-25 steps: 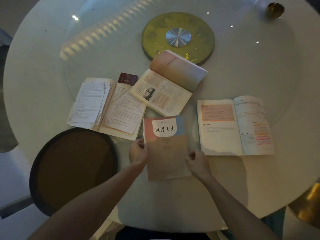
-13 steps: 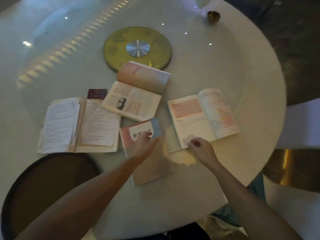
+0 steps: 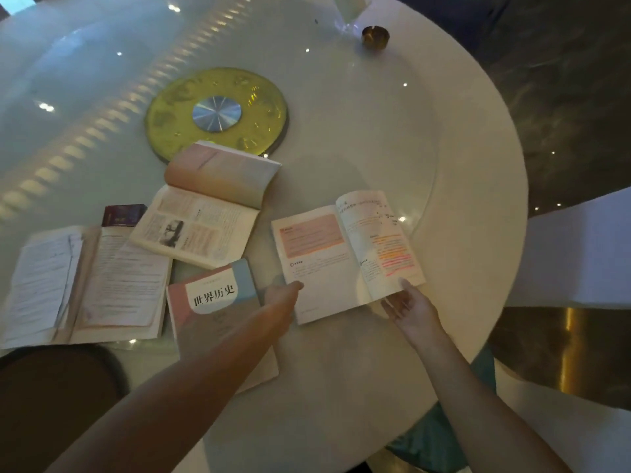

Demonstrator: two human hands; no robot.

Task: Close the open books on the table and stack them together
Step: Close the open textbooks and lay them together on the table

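A closed book [image 3: 218, 302] with a pink and blue cover lies near the table's front edge, partly under my left forearm. To its right lies an open book [image 3: 327, 264] with orange highlighted text. My left hand [image 3: 283, 297] rests flat, its fingertips on the lower left edge of that open book. My right hand [image 3: 408, 307] pinches the lower corner of the right page, thumb on top. A second open book [image 3: 208, 213] lies further back, its far half raised. At the left, a third open book [image 3: 112, 285] holds loose papers.
The round white table [image 3: 461, 165] carries a yellow disc with a silver centre [image 3: 218, 110], a small dark red booklet [image 3: 123, 215] and a brass bowl [image 3: 375, 35] at the far edge. A dark round seat [image 3: 51, 404] stands at lower left.
Both hands left the closed book and moved right to the highlighted open book. My right hand took hold of its right page corner. The view swung right.
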